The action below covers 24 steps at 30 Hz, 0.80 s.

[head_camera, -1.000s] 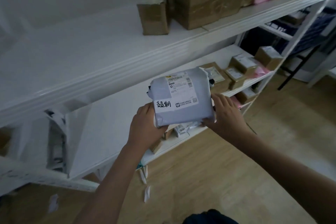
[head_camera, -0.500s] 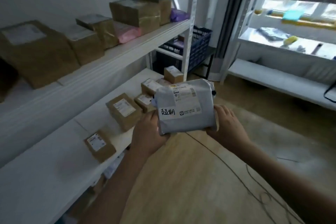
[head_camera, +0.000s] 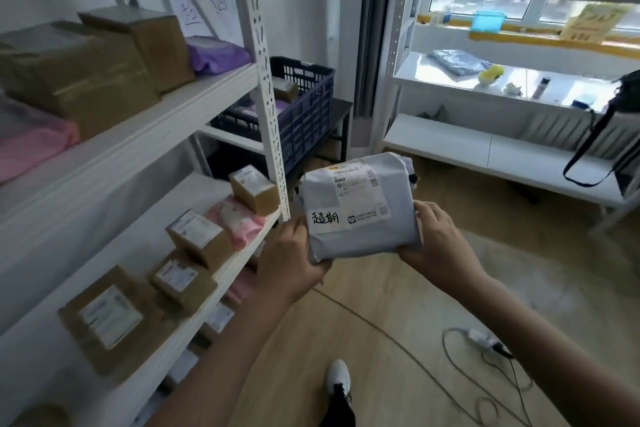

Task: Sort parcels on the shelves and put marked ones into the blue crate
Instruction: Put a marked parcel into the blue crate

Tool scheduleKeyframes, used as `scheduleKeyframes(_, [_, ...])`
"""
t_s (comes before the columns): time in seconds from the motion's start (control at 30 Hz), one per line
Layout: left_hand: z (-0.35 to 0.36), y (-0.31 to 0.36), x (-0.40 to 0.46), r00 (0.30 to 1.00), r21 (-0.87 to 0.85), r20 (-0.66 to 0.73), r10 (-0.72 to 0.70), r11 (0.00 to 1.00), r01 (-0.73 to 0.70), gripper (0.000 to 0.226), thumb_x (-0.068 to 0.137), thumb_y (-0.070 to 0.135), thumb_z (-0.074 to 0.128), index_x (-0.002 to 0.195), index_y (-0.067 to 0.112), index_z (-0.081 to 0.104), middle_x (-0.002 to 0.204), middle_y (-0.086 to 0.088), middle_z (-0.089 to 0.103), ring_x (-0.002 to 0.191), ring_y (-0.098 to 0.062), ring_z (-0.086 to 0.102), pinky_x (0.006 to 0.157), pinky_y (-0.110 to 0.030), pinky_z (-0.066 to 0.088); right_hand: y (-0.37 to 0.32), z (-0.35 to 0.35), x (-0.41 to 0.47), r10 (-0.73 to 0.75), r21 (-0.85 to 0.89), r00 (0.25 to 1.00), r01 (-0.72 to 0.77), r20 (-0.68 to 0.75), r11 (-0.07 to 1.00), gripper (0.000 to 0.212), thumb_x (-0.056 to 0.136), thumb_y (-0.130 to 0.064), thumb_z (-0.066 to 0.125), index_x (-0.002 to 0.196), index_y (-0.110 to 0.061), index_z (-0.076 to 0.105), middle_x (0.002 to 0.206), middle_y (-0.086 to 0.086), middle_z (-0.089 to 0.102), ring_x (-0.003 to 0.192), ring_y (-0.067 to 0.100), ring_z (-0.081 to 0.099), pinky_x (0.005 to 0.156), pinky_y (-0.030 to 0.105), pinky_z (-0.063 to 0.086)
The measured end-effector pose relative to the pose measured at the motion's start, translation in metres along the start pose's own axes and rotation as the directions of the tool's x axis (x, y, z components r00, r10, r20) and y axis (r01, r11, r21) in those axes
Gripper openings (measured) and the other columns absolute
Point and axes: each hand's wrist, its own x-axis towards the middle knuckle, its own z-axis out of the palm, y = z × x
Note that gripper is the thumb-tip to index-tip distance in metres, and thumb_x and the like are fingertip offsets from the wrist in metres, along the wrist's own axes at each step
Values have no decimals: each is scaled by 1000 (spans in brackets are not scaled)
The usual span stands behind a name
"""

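Carrying grey parcel [head_camera: 360,206] between left hand [head_camera: 291,262] and right hand [head_camera: 438,243], both clasping its lower corners, label tilted upward so the handwritten mark stays readable. Heading, by the look of it, for blue crate [head_camera: 304,107], well beyond and left of both hands, past shelf upright [head_camera: 265,87].

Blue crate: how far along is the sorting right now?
Done: the blue crate already holds a brown box and something purple. In hand: a grey parcel with a handwritten mark, held between the left hand and right hand, short of the crate. Left: drop it in, then check the brown and pink parcels on the white shelves.
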Motion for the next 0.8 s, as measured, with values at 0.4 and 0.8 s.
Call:
scheduleKeyframes(0.4, [79,-3,302,998,-70,-21,-62,996,61,71,75,49,75,134,15,54,129,-3,58,124,-21,48,93,-37,50,104,-11,302,18,-54,999,-15,44,998,87,71,-35,87,142,-14,41,132,6,52,121,27,51,96,46,51])
scheduleKeyframes(0.8, [116,-73,520,892,-49,-258,-372,927,372,72,78,44,81,138,14,54,129,-2,57,124,-21,49,93,-35,49,141,67,629,-353,25,913,356,203,934,76,81,-34,75,145,-15,37,138,2,45,126,24,47,90,39,50])
